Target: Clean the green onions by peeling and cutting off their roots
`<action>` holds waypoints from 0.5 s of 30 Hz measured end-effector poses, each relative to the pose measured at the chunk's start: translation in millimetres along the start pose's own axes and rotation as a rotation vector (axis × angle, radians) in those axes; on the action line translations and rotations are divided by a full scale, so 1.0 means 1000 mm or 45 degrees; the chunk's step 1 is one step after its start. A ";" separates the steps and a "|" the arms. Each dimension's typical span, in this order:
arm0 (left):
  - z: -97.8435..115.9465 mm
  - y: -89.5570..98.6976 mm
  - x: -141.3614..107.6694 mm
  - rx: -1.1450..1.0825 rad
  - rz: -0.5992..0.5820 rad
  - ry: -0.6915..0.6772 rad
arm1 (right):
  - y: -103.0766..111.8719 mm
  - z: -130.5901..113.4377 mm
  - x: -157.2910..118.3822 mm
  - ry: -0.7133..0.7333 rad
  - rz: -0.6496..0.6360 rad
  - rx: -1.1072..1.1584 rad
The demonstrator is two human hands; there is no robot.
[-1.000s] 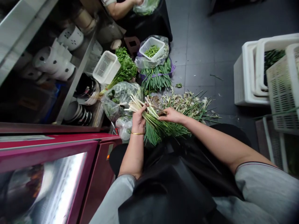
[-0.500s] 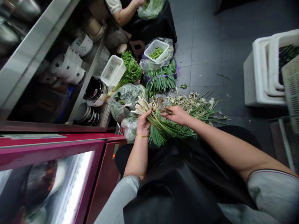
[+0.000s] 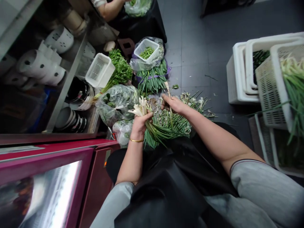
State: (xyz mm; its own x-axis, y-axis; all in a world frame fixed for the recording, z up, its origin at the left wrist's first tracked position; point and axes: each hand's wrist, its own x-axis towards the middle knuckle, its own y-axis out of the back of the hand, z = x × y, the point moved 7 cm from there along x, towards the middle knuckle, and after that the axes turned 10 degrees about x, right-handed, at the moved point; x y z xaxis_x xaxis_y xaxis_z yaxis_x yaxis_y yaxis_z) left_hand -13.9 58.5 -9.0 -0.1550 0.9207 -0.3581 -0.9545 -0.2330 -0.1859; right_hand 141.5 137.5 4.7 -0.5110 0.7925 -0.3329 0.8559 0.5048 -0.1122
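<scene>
My left hand (image 3: 140,123) is closed round a bunch of green onions (image 3: 155,129), their white ends pointing up and left and the green leaves trailing right over my black apron. A single green onion (image 3: 170,115) stands nearly upright in my right hand (image 3: 172,104), which grips it below its pale root end. The fingertips of that hand look dark with soil. Beneath both hands lies a pile of loose green onions and trimmings (image 3: 197,103) on the floor.
White crates (image 3: 234,76) and a perforated basket with green onions (image 3: 273,91) stand at the right. Beyond my hands are a bagged vegetable (image 3: 116,104), leafy greens (image 3: 118,68), a white basket (image 3: 101,71) and a basket of green pods (image 3: 146,52). Another person's arm (image 3: 110,11) shows at the top.
My right hand now holds a single green onion upright, apart from the bunch. The view has turned right, bringing the basket of green onions into sight. My left hand keeps its hold.
</scene>
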 end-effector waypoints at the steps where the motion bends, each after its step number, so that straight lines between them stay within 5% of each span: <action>1: 0.001 -0.005 -0.002 0.046 0.012 -0.018 | 0.000 0.002 0.001 -0.019 -0.002 0.031; 7: -0.004 -0.039 -0.004 0.186 -0.119 -0.128 | -0.001 0.009 0.008 -0.014 0.108 0.283; 15: -0.001 -0.026 0.009 0.054 0.000 -0.177 | -0.011 0.000 0.000 0.128 -0.137 0.156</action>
State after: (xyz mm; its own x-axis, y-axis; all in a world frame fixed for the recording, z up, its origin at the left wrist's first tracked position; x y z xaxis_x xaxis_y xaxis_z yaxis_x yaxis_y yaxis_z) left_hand 10.2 72.8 -8.8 -0.1860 0.9558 -0.2276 -0.9640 -0.2224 -0.1460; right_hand 131.7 131.7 5.5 -0.6000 0.7696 -0.2183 0.7961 0.5477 -0.2572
